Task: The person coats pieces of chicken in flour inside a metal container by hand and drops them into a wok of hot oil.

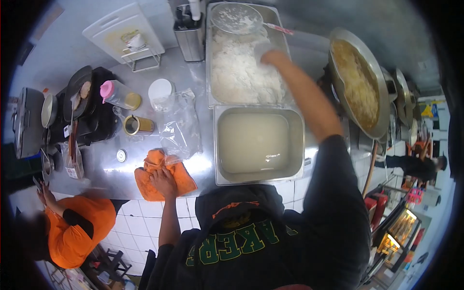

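Observation:
My left hand (163,182) lies on an orange cloth (186,180) near the counter's front edge, its fingers spread. Over a steel tray of white flour (237,67), my right hand (274,57) is blurred; its fingers curl at something pale and translucent that I cannot make out. A round strainer (237,18) with flour bits rests at the tray's back end. Directly in front of my body stands a steel pan of cloudy liquid (253,140), touching the flour tray.
A large wok of frying food in oil (360,82) stands at the right. Left of the trays are a plastic bag (179,128), an open can (137,125), a pink-lidded bottle (120,94) and a black pan (79,92). A co-worker in orange (79,227) stands at the lower left.

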Demonstrator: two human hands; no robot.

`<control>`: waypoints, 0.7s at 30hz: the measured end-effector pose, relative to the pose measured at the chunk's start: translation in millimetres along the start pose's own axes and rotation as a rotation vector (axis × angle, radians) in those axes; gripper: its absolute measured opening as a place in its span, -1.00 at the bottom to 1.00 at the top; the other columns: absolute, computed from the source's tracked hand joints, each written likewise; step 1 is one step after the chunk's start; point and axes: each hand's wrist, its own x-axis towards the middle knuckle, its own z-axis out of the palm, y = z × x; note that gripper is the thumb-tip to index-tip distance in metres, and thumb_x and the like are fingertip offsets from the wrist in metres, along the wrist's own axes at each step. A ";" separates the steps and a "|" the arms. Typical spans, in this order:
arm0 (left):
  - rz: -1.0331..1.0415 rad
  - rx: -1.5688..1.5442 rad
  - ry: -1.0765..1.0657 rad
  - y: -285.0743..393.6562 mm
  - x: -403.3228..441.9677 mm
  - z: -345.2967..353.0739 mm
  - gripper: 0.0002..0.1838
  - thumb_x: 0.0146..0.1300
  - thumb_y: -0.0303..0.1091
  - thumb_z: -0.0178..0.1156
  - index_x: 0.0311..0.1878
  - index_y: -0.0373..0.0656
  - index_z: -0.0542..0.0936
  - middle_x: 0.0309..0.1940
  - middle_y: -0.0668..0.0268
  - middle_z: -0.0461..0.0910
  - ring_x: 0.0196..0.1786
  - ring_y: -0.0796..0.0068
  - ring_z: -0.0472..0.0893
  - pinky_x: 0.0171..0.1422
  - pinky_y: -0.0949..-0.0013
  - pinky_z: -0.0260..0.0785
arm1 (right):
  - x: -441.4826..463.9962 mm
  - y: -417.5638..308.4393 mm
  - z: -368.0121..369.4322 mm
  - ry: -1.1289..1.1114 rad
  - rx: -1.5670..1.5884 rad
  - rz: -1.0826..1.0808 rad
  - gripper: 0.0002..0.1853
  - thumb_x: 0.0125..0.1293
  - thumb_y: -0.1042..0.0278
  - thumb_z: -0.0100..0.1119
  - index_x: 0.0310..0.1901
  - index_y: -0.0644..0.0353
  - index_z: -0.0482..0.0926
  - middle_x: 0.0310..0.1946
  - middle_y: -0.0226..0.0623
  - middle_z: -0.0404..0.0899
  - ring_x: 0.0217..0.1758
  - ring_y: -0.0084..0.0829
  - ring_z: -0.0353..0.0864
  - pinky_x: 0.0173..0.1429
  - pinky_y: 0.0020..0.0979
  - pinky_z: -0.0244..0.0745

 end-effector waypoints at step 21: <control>-0.055 0.000 -0.051 -5.8 -1.0 1.5 -0.70 0.42 -0.18 -0.01 -0.21 -0.21 0.59 -0.23 0.08 0.51 -0.12 -0.02 0.43 -0.01 -0.04 0.26 | -62.1 -10.1 13.6 0.287 -0.163 -0.416 -0.66 0.25 0.53 -0.04 0.07 0.30 0.48 -0.10 0.11 0.61 -0.02 0.00 0.64 0.09 -0.14 0.52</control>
